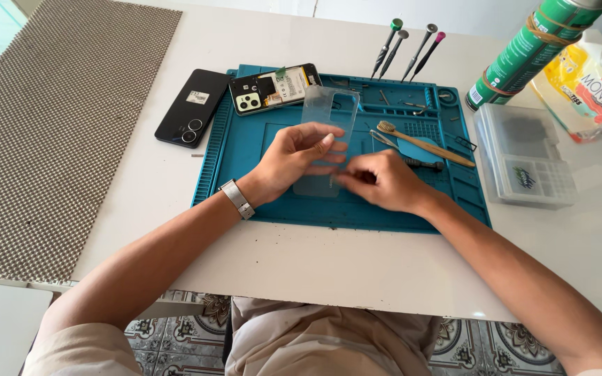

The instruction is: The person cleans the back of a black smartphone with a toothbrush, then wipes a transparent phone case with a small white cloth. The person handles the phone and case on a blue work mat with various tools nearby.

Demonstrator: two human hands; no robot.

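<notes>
Left hand (294, 157) is grasping the clear phone case (323, 132) over the blue mat (245, 150); right hand (383, 181) is pinching its near edge. Opened phone (275, 88) is lying at eleven o'clock. Risk: overflexing could crack the case.

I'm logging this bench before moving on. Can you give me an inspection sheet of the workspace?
Surface: white table with a blue work mat on it.
Job's things: clear phone case, tilted above the mat, held by both hands.
Clutter: opened phone on the mat's far edge; black back cover beside the mat; four screwdrivers standing upright; bamboo brush; clear parts box; green spray can; yellow bag.
Grippers: left hand holds the case; right hand pinches its near end.
Cables: nothing seen.
Surroundings: grey studded mat at left; patterned floor tiles below.
</notes>
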